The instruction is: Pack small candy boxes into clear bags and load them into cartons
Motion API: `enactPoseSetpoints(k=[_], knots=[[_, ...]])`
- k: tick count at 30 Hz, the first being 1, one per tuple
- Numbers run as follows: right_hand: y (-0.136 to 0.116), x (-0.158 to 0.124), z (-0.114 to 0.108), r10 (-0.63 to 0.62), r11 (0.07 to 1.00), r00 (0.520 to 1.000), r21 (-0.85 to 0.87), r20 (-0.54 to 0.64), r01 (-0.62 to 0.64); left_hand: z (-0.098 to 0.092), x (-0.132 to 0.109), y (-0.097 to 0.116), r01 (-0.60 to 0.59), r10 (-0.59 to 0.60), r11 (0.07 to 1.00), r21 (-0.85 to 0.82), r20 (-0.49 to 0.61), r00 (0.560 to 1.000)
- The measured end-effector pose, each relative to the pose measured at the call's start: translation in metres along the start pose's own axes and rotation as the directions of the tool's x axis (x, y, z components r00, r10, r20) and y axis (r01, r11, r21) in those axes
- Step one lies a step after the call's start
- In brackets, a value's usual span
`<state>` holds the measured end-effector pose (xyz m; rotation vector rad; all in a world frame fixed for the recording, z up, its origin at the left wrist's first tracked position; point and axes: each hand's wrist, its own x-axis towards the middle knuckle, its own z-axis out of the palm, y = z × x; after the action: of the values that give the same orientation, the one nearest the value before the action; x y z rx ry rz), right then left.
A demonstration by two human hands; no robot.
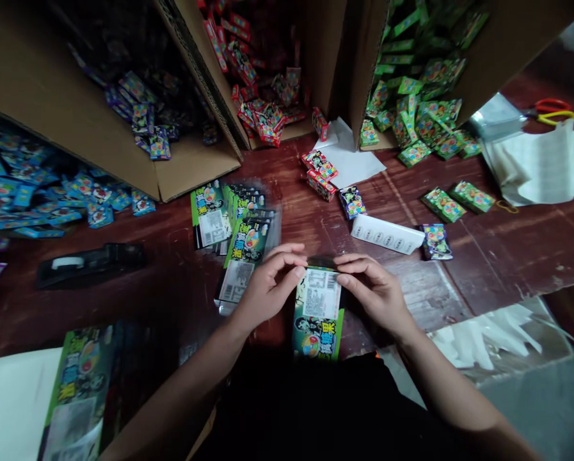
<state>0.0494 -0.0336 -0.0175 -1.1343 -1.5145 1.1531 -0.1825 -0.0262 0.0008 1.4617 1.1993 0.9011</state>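
Observation:
A green printed packet (318,315) with a white barcode label lies upright in front of me, its lower end over my dark lap. My left hand (267,287) pinches the packet's top left edge with curled fingers. At the top right edge my right hand (375,289) grips it the same way. Just left of my hands, a fanned stack of similar green packets (236,227) in clear sleeves rests on the dark red wooden table (507,256).
Open cardboard boxes at the back hold small candy boxes: blue (37,192), purple (145,121), red (260,115), green (421,109). Loose small boxes (322,173) and a white label strip (387,234) lie mid-table. A black tape dispenser (89,262) sits left, scissors (553,110) far right.

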Motion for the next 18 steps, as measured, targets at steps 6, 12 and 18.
enactPoseSetpoints(k=[6,12,18], knots=[[0.003,-0.002,0.005,0.029,0.999,0.999,-0.032,-0.031,-0.03,0.006,0.002,0.007,0.045,-0.052,0.996,-0.083,-0.077,0.996],[-0.012,0.008,-0.002,0.284,0.954,0.957,0.08,0.056,-0.288,0.003,0.011,0.017,0.111,-0.112,0.993,0.028,0.034,0.993],[-0.012,0.013,-0.01,0.445,0.86,0.892,0.241,0.08,-0.45,0.005,0.027,0.03,0.188,-0.188,0.982,0.012,0.068,0.98]])
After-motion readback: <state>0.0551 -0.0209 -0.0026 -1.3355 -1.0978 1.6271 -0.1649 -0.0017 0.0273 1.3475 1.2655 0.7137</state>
